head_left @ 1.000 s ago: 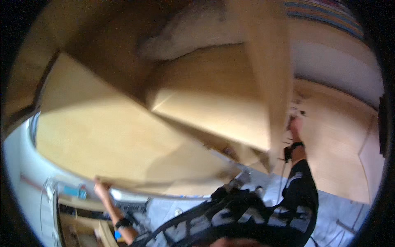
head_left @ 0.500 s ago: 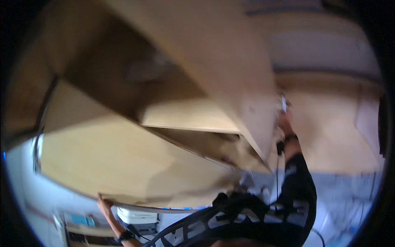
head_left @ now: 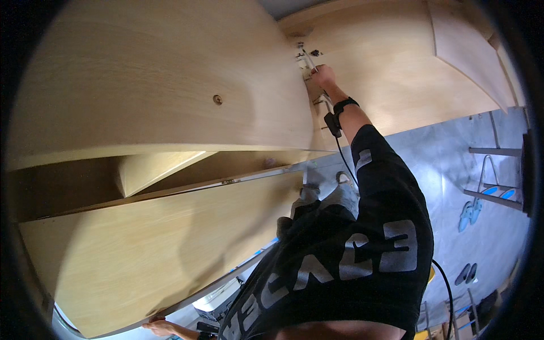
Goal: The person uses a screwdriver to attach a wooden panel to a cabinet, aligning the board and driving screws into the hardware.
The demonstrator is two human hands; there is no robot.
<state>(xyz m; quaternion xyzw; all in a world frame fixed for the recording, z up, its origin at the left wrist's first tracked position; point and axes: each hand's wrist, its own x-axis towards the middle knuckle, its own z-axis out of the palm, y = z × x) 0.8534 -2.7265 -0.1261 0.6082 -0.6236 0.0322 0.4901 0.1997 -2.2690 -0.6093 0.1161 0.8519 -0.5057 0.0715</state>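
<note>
My left hand (head_left: pixel 158 326), at the lower left, is closed on the edge of a light plywood panel (head_left: pixel 161 243) that hangs below a narrow open compartment (head_left: pixel 73 181) with an angled board (head_left: pixel 158 167) inside. My right hand (head_left: pixel 323 76), at upper middle, is closed on a slim pale metal tool (head_left: pixel 309 58) among small dark fittings (head_left: pixel 315 52) on a wooden surface (head_left: pixel 379 68), beside a broad upper panel (head_left: pixel 130 73) with a brass-coloured screw fitting (head_left: pixel 217 100).
A ladder-like metal stand (head_left: pixel 492 152) is at the right on the grey floor (head_left: pixel 447 170), with blue sandals (head_left: pixel 467 215) and dark slippers (head_left: pixel 464 273) nearby. A black cable (head_left: pixel 447 294) loops by my body. A white-and-black box (head_left: pixel 215 297) lies below the hanging panel.
The view has swung, so the tool and my right hand sit higher, my left hand lower. The broad upper panel fills more of the upper left; more floor shows at the right.
</note>
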